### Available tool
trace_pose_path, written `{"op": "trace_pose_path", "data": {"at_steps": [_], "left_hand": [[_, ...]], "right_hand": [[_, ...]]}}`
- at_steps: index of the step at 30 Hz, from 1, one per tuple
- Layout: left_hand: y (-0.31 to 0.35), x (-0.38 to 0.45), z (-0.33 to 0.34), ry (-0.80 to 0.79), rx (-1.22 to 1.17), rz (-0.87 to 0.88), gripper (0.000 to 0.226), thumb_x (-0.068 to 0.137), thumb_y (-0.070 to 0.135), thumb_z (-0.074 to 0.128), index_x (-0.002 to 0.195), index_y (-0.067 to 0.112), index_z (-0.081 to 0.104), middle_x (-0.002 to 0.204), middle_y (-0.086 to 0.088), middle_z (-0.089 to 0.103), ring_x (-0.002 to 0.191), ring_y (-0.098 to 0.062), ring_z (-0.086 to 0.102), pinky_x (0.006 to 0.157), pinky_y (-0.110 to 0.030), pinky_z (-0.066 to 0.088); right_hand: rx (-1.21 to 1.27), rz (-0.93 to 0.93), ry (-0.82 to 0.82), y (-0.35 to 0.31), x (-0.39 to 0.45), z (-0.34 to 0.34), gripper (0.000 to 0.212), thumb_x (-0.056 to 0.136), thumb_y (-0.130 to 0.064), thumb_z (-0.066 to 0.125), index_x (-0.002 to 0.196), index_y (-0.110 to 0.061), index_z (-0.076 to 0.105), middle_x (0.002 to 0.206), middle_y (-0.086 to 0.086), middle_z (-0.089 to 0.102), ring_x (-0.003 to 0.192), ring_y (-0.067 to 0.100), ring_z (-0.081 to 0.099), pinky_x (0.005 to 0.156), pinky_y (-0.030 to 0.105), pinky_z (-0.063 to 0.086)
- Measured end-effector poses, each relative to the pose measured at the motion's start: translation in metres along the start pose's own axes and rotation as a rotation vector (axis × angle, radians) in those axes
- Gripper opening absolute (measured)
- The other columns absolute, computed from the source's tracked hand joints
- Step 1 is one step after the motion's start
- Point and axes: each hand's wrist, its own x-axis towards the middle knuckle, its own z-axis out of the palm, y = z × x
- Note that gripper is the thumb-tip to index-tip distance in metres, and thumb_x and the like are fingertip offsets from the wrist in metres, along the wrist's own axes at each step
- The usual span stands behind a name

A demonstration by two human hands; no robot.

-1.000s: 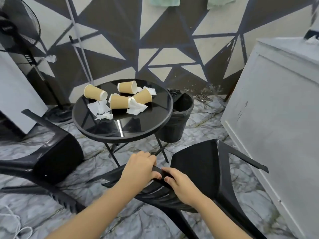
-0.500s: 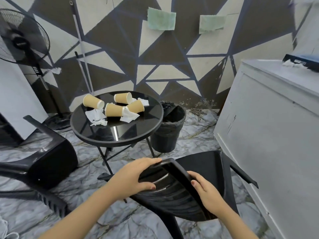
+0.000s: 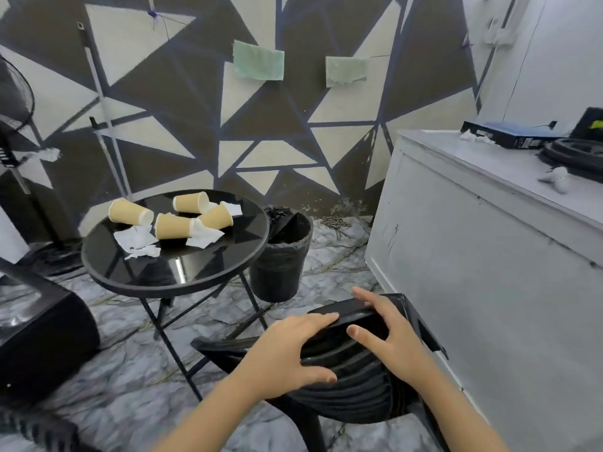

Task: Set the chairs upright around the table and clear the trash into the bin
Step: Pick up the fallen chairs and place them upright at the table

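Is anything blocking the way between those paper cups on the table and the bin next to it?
Nothing visible does. The paper cups lie on the round table, and the bin stands right beside its edge, mouth open. Both hands, left and right, are on the chair.

Two bare forearms come up from the lower edge of the view, with no sleeve showing on either. The left hand (image 3: 287, 357) and right hand (image 3: 393, 340) wear no gloves, rings, watch or bands. Fingernails are short and unpainted.
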Motion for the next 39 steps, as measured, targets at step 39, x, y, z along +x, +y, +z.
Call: {"op": "trace_pose_path", "data": {"at_steps": [39], "left_hand": [[-0.074, 0.009, 0.047, 0.202, -0.120, -0.002, 0.040, 0.087, 0.064, 0.032, 0.111, 0.044, 0.057, 0.108, 0.032, 0.059, 0.105, 0.011, 0.050, 0.092, -0.016, 0.035]], "right_hand": [[0.226, 0.246, 0.328, 0.076, -0.059, -0.131, 0.066, 0.031, -0.062, 0.085, 0.081, -0.026, 0.063, 0.074, -0.011, 0.063, 0.067, 0.005, 0.059, 0.060, 0.016, 0.048]]}}
